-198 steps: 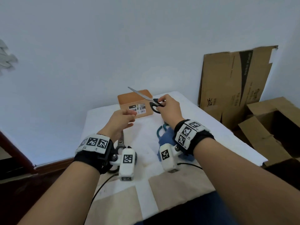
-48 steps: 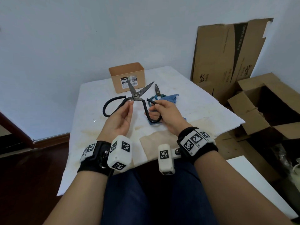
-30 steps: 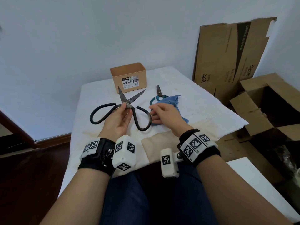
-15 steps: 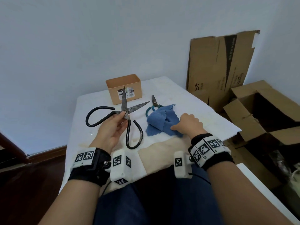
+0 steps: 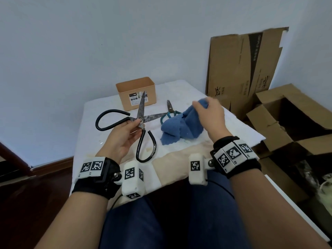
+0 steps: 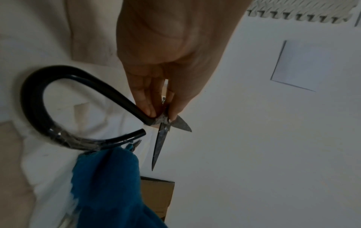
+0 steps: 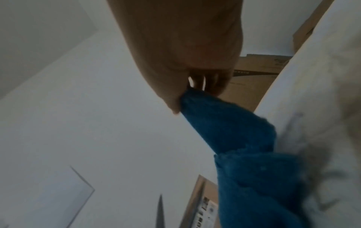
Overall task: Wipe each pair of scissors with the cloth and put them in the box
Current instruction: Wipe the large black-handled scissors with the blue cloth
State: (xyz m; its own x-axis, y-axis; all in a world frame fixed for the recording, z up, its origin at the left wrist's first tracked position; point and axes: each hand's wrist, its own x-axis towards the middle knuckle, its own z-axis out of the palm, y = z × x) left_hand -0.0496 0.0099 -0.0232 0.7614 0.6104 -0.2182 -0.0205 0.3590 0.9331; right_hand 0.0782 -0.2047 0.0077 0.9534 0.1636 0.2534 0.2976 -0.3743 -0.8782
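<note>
Scissors, large pair (image 5: 141, 106): rusty blades spread in a V, black loop handles, pinched at the pivot between thumb and fingertips of the left hand (image 5: 124, 137), lifted off the table (image 5: 100, 133) with one blade pointing to 12 o'clock, towards the box (image 5: 136, 92). Looks stiff and heavy for a fingertip hold, with weight pulling down through the long loops. Probably safer taken by a loop or just below the pivot, away from the edges. Pitted metal likely to snag the fabric, so better wiped from pivot out to tip.

Cloth (image 5: 183, 126): blue, soft, limp, bunched at 3 o'clock of the large pair, gripped at its upper fold by the right hand (image 5: 210, 115), lower folds draping down to the table. Should mould easily round a blade.

Smaller scissors (image 5: 169, 109), teal handles, lying at 1 o'clock of the large pair, handles partly buried under the cloth. Neither pair in the box yet.

Hard to judge: inside of the box, hidden by its near wall. Right fingertips blurred in the wrist view; only a pinch with the thumb clear. Cannot tell whether the cloth's bottom edge rests on the table or hangs just above.
</note>
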